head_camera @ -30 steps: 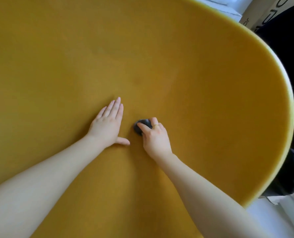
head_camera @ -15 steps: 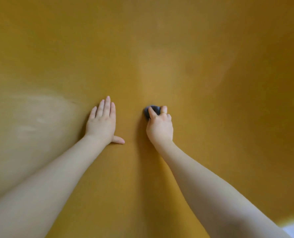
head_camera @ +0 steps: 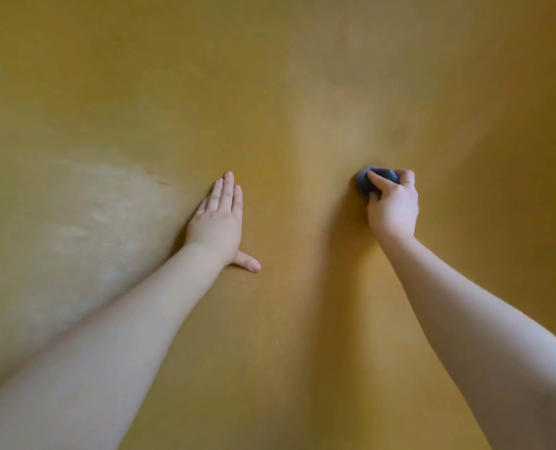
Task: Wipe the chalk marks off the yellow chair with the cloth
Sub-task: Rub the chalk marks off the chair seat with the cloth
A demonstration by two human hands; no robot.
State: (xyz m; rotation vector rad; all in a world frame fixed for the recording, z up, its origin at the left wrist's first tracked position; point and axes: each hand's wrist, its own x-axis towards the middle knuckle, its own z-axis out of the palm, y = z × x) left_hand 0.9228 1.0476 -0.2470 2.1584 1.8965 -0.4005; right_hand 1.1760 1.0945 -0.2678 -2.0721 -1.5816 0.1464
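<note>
The yellow chair [head_camera: 302, 76] fills the whole view as a curved, matte shell. Pale chalky smears [head_camera: 85, 228] cover its left part, and a fainter pale streak [head_camera: 331, 125] runs up the middle. My left hand [head_camera: 218, 222] lies flat on the surface, fingers together and thumb out to the right. My right hand [head_camera: 391, 206] presses a small, balled dark grey cloth [head_camera: 366, 185] against the chair, right of the pale streak. Only the cloth's upper left part shows past my fingers.
Both my bare forearms reach in from the bottom corners. Nothing but the chair's surface is in view; its rim and the room around it are out of frame.
My right hand has slid the cloth to the right, away from my left hand. The view has closed in on the chair, so its rim is gone and the left smears show.
</note>
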